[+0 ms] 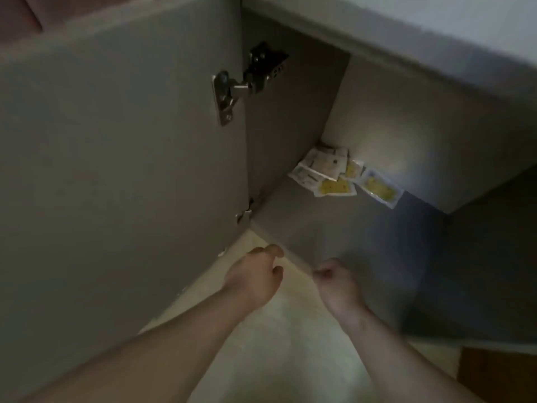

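**Desk:** What's nearest the lens?

**Photographer:** Two bare forearms reach over a pale floor. The left hand has loosely curled fingers and holds nothing. The right hand is balled into a loose fist, also holding nothing. The hands are apart, side by side, at the front edge of the cabinet's bottom panel.

**Desk:** And beyond the hands?

**Photographer:** The open grey door stands left of the left hand. Its lower hinge is just past that hand, and the upper hinge is farther up.

**Desk:** Where are the goods?

**Photographer:** A loose pile of packets lies well ahead of both hands, in the back left corner of the bottom panel. Neither hand touches it. Some packets show yellow contents and others are white and printed.

**Desk:** Any brand or label?

**Photographer:** The print is too blurred to read.
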Available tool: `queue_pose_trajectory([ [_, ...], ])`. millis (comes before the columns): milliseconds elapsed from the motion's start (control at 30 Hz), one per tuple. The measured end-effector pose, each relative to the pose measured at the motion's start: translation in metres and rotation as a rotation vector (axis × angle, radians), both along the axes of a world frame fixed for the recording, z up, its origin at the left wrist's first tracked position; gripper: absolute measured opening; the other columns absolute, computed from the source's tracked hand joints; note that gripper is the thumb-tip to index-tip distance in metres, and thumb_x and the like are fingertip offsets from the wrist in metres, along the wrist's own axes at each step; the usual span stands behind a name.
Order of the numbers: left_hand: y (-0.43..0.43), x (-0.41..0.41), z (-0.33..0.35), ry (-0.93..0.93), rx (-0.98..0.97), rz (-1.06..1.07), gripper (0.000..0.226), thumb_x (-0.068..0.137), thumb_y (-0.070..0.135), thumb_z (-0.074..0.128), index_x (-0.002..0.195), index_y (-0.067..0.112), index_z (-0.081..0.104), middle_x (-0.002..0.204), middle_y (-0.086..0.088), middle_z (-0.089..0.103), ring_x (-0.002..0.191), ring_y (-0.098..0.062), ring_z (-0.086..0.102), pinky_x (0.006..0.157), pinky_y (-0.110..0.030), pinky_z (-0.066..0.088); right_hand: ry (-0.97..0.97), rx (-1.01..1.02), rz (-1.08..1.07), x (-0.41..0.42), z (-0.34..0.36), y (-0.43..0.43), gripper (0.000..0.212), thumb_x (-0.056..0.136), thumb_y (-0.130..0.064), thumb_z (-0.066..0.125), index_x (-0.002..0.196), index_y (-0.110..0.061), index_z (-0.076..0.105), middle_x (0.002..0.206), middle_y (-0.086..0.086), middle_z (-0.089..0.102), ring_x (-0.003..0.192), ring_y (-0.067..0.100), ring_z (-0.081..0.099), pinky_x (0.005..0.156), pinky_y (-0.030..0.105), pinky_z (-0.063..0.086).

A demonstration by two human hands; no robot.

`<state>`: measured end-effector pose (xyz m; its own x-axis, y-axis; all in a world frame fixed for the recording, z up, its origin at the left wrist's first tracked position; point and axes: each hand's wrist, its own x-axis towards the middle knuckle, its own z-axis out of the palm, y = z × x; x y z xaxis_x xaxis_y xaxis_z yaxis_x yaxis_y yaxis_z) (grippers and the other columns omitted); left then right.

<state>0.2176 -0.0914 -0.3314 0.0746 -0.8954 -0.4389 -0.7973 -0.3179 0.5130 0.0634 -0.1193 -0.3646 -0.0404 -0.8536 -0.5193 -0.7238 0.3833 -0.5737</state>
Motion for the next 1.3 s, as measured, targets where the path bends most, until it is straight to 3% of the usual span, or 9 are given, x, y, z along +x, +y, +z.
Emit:
queue_pose_trajectory([
  [133,-0.026,0.009,-0.086,-0.021,-0.173,-0.106,0.045,0.094,0.023,0.048,0.138,0.025,0.04,0.143,0.003,0.041,0.126,-0.016,0.045,0.1,-0.022,0.036,0.168,-0.146,0.05,0.004,-0.078,-0.035,0.03,0.087,-0.018,0.058,0.116,-0.012,0.06,0.119,0.015,0.06,0.112,0.03,0.054,0.093,0.03,0.037],
  [200,-0.05,0.015,-0.117,-0.081,-0.284,-0.179,0.048,0.093,0.016,0.046,0.14,0.02,0.039,0.146,0.001,0.037,0.135,-0.015,0.035,0.107,-0.019,0.025,0.319,-0.255,0.101,0.004,-0.098,-0.054,0.039,0.089,-0.023,0.054,0.128,-0.016,0.054,0.133,0.01,0.052,0.123,0.029,0.045,0.099,0.029,0.029],
  [300,-0.079,0.017,-0.146,-0.136,-0.366,-0.219,0.053,0.089,0.01,0.035,0.142,0.015,0.038,0.151,-0.006,0.031,0.142,-0.021,0.025,0.113,-0.028,0.022,0.363,-0.307,0.126,-0.003,-0.113,-0.077,0.047,0.092,-0.025,0.049,0.138,-0.02,0.042,0.148,0.004,0.035,0.133,0.027,0.033,0.105,0.031,0.026],
  [400,-0.091,0.004,-0.155,-0.225,-0.275,-0.257,0.059,0.092,0.017,0.037,0.149,0.016,0.021,0.156,-0.004,0.016,0.146,-0.022,0.009,0.117,-0.033,0.015,0.368,-0.266,0.167,-0.017,-0.119,-0.089,0.05,0.093,-0.026,0.049,0.141,-0.021,0.037,0.151,0.003,0.029,0.138,0.025,0.027,0.108,0.034,0.026],
  [600,-0.127,-0.008,-0.17,-0.424,0.009,-0.299,0.07,0.094,0.063,0.019,0.15,0.032,-0.01,0.157,0.0,-0.022,0.143,-0.028,-0.022,0.116,-0.045,-0.009,0.472,-0.343,0.262,-0.027,-0.124,-0.143,0.053,0.093,-0.03,0.048,0.143,-0.02,0.032,0.151,0.01,0.026,0.136,0.031,0.025,0.109,0.039,0.025],
  [767,-0.132,-0.009,-0.176,-0.432,-0.011,-0.315,0.073,0.092,0.065,0.018,0.149,0.032,-0.012,0.157,-0.001,-0.023,0.142,-0.032,-0.024,0.113,-0.051,-0.012,0.485,-0.447,0.294,-0.01,-0.125,-0.207,0.06,0.095,-0.034,0.047,0.149,-0.021,0.024,0.158,0.015,0.007,0.144,0.035,0.009,0.115,0.049,0.015],
  [933,-0.132,-0.006,-0.178,-0.407,-0.026,-0.313,0.073,0.092,0.064,0.02,0.149,0.031,-0.013,0.157,-0.002,-0.023,0.141,-0.033,-0.025,0.112,-0.052,-0.014,0.464,-0.351,0.398,0.025,-0.136,-0.274,0.075,0.086,-0.07,0.031,0.15,-0.039,0.008,0.16,0.005,-0.006,0.145,0.038,-0.006,0.112,0.065,0.004],
  [1167,-0.125,-0.004,-0.18,-0.338,-0.145,-0.292,0.077,0.093,0.061,0.026,0.15,0.027,-0.013,0.158,0.003,-0.018,0.143,-0.029,-0.022,0.112,-0.052,-0.012,0.507,-0.318,0.512,0.01,-0.139,-0.252,0.075,0.085,-0.073,0.034,0.147,-0.047,0.0,0.16,-0.005,-0.004,0.145,0.036,-0.002,0.111,0.061,0.005],
  [1300,-0.122,0.001,-0.18,-0.223,-0.22,-0.212,0.096,0.086,0.063,0.043,0.148,0.024,-0.019,0.157,-0.002,-0.02,0.144,-0.021,-0.018,0.113,-0.047,-0.012,0.485,-0.33,0.532,-0.003,-0.137,-0.215,0.074,0.086,-0.069,0.038,0.147,-0.047,0.002,0.16,-0.008,-0.003,0.145,0.034,-0.003,0.112,0.058,0.003],
])
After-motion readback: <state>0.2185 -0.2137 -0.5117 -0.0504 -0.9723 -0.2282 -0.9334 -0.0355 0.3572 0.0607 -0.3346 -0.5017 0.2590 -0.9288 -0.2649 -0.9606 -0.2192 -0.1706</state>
